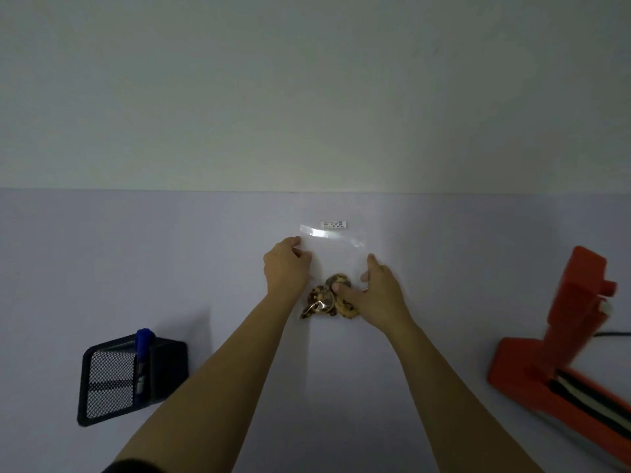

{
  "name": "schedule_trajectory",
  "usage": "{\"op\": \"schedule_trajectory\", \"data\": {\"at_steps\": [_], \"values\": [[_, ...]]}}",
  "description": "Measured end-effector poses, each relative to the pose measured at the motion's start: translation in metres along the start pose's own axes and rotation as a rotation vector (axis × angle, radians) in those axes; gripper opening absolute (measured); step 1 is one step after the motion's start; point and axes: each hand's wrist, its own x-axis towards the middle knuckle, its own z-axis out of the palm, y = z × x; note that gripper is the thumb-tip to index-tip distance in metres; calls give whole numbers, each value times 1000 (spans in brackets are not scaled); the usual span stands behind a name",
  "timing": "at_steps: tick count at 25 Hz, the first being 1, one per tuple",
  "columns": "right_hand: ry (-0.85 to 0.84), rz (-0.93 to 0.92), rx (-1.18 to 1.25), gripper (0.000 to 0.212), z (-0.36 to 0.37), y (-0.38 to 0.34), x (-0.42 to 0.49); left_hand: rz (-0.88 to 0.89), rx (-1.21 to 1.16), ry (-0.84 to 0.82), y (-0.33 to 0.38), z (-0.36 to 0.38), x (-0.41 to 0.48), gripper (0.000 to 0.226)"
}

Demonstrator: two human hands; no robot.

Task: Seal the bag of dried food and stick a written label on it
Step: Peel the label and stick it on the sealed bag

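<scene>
2 bare hands were on the clear plastic bag (336,254), which lay flat on the pale lilac table (170,268) with the brown dried food pieces (321,297) at its near end. The left hand (286,264) pinched the bag's left edge with curled fingers; the right hand (379,288) lay released, thumb pressing the food. Sealing seemed not yet done: the orange heat sealer (573,302) stood well apart, partly cut off. 1 small white label (336,224) lay at the bag's far mouth; whether it was stuck on, I could not tell, and its writing was unreadable.
</scene>
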Motion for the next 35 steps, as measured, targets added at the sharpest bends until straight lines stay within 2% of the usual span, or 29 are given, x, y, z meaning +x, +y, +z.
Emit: {"op": "schedule_trajectory", "data": {"at_steps": [2, 5, 7, 10, 12, 13, 14, 16, 18, 21, 25, 29, 35], "values": [[8, 2, -48, 83, -1, 0, -3, 19, 60, -20, 1, -1, -2, 42], [67, 9, -252, 91, -5, -3, -20, 74, 181, -54, 1, -12, -22, 50], [170, -40, -315, 80, -4, -7, -43, 116, 177, -18, -1, -31, -47, 53], [258, -240, -330, 51, 20, -11, -94, 282, 150, 125, -10, -77, -98, 46], [203, -291, -376, 43, 49, -6, -126, 371, 301, 277, -26, -114, -127, 45], [164, -288, -387, 44, 64, -1, -138, 344, 415, 336, -38, -133, -139, 49], [116, -277, -408, 49, 75, 4, -149, 240, 518, 345, -53, -150, -147, 58], [37, -279, -496, 61, 94, 18, -161, -53, 565, 226, -80, -176, -153, 80], [19, -293, -583, 69, 103, 30, -163, -221, 390, 58, -100, -183, -149, 93], [41, -302, -654, 76, 108, 37, -162, -139, 219, 36, -102, -172, -139, 91], [56, -303, -646, 73, 112, 41, -159, 36, 119, 0, -43, -141, -95, 89], [90, -306, -648, 71, 113, 44, -157, 121, 185, -72, 13, -105, -22, 92], [136, -300, -671, 71, 117, 47, -157, 161, 274, -20, 33, -79, 40, 93]]}}
